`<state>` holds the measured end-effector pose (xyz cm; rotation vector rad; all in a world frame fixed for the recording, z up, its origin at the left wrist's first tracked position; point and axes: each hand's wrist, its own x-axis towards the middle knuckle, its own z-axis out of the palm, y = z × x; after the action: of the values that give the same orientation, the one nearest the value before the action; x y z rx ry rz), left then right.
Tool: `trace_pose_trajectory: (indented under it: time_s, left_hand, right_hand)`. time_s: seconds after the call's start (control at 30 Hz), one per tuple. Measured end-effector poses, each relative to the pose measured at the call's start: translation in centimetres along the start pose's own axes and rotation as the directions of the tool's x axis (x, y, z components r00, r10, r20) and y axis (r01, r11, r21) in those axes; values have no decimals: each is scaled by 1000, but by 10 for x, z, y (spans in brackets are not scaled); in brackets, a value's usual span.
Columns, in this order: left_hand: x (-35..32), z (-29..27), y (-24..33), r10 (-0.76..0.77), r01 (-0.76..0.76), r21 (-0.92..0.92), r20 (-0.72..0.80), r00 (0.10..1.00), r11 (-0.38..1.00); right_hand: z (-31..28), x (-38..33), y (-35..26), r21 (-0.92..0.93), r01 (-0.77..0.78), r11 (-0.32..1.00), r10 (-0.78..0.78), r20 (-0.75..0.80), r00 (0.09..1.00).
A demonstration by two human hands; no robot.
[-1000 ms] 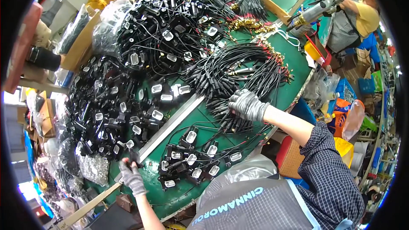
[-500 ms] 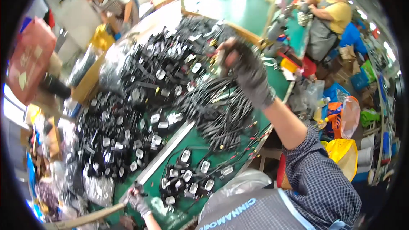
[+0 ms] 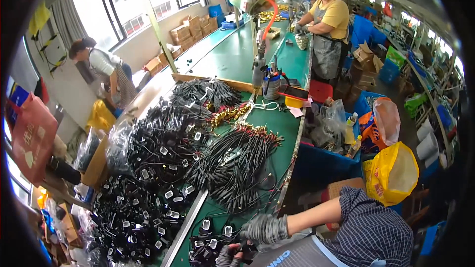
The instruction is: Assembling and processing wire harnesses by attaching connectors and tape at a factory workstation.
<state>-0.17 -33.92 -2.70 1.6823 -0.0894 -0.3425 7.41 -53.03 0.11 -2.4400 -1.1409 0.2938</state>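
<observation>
Black part (image 3: 249,250): small, dark, plastic-looking, between the two hands at the lower middle of the frame; its full outline is hidden.
Left hand (image 3: 228,256): ribbed grey knit glove with bare fingertips, curled at the bottom edge beside the black part; whether it pinches the part cannot be made out.
Right hand (image 3: 265,228): similar glove, streaked grey knit, back turned up, fingers pointing left and bent; their tips are hidden, so its grip is unclear.
Small heap (image 3: 213,243): glossy black blocks with clear, rounded rectangular windows, just left of the hands.
Large pile (image 3: 143,212): more such blocks, jumbled, lower left.
Metal strip (image 3: 184,231): pale, straight and flat, running diagonally between pile and heap.
Cables (image 3: 230,168): thin, smooth, black, bunched in a curved fan at the centre, with gold-coloured and red ends.
Tabletop (image 3: 283,121): smooth and green.
Sleeve (image 3: 371,222): dark cloth with a fine white grid, lower right.
Yellow bag (image 3: 382,178): crinkled plastic, right side.
</observation>
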Motion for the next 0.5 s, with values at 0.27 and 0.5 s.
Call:
trace_pose_trajectory:
  time_s: [0.27,0.5]
  left_hand:
    - [6,22,12,-60,55,81,62,996,995]
    - [13,23,-47,284,-240,614,28,959,752]
  right_hand:
    - [32,-12,9,283,12,959,-30,58,998]
    - [35,-21,14,261,159,952,-84,-276,957]
